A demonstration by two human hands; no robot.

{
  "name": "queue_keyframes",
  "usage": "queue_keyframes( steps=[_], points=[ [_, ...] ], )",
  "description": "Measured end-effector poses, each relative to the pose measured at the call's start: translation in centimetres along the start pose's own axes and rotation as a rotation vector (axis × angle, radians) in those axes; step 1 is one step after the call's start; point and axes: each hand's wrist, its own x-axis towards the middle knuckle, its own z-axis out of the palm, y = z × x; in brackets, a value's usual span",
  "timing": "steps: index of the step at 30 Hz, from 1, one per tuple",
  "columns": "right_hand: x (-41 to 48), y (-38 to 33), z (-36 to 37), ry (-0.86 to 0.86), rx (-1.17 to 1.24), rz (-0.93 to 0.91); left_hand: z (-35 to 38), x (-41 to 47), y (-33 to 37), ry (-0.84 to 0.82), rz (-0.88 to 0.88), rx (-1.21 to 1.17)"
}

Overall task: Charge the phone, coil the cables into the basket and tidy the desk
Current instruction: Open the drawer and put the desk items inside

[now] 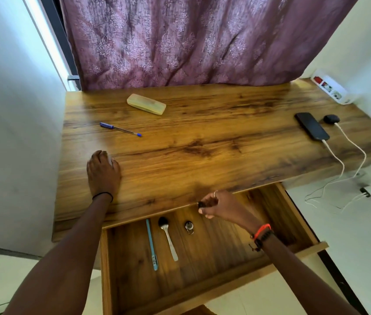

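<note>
**Drawer open, phone on charge at the far right**

Your left hand (103,171) lies palm down on the desk (202,142) near its left edge, fingers curled over something pale; only a sliver shows, and you cannot tell what it is. Your right hand (222,205) hangs over the open drawer (225,251), just below the desk's near edge. Thumb and fingertips are pinched together on a small dark object (201,204), too small to identify.

The phone (312,126) lies face up at the far right of the desk with a white cable (337,158) plugged into its near end. The cable runs off the desk's right edge and down to a wall plug (367,192). A small black case (331,119) sits just beside the phone, with a second white lead attached.

On the left of the desk: a blue pen (120,129) and, farther back, a pale yellow case (146,104). A white power strip (332,90) stands in the far right corner.

In the drawer, left to right: a light-blue pen (151,244), a metal spoon (168,237), a small padlock (189,226). None touch.
</note>
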Motion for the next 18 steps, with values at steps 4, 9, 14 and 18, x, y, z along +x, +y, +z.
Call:
queue_keyframes(
  steps=[4, 9, 14, 18],
  points=[
    [-0.6, 3.5, 2.8, -0.024, -0.069, 0.072, -0.3, -0.7, 0.2, 0.002, 0.025, 0.018],
    [2.4, 7.0, 6.1, 0.125, -0.165, 0.110, -0.4, -1.6, 0.1, -0.025, 0.046, 0.016],
    [4.2, 7.8, 7.1, 0.248, -0.243, 0.152, -0.8, -2.6, -0.2, -0.041, 0.079, 0.017],
    [4.6, 7.9, 7.3, 0.279, -0.250, 0.180, -1.1, -2.9, 0.0, -0.036, 0.090, -0.005]
  ],
)
